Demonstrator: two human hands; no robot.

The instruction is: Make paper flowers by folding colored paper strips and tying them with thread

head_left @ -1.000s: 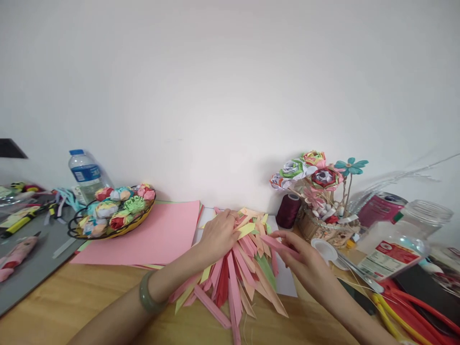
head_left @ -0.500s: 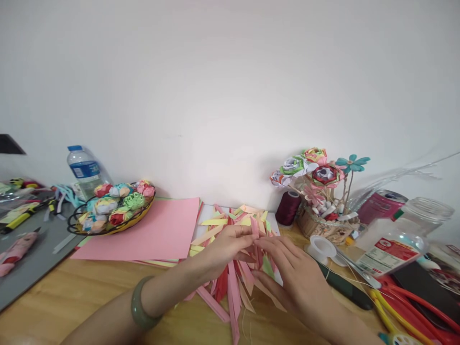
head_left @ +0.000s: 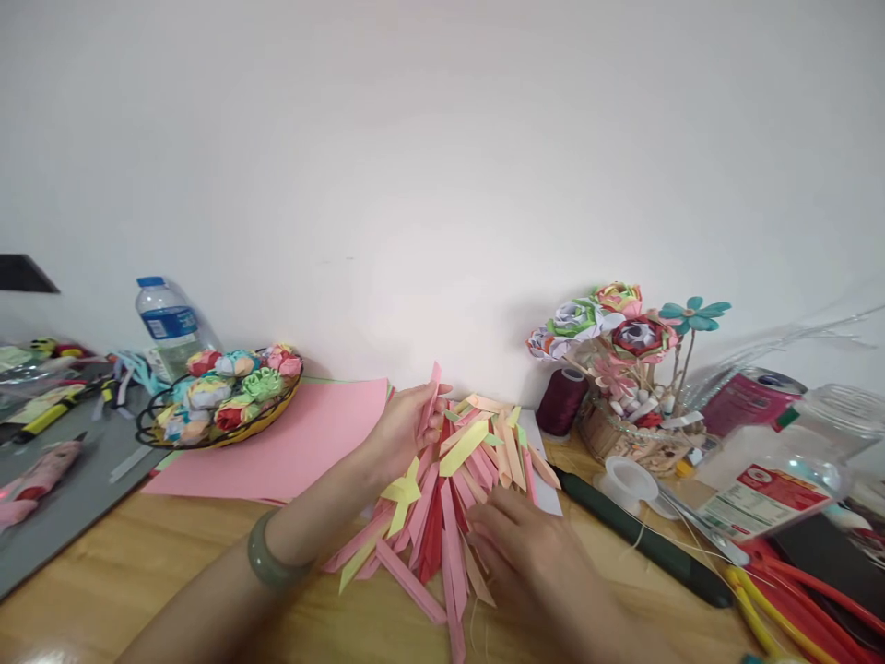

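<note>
We work with hands apart: the left hand (head_left: 405, 433) pinches a pink strip (head_left: 432, 383), best gripped lightly to spare its edges; the right hand (head_left: 529, 539), its grip unclear, needs gentleness over the loose strips (head_left: 453, 539) on the worktop (head_left: 172, 544).

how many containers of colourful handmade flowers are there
2. The oval yellow basket with a black rim is on the left, partly over pink paper sheets; the small brown wooden pot is on the right, beside the maroon thread spool. Clutter may hide others.
</note>
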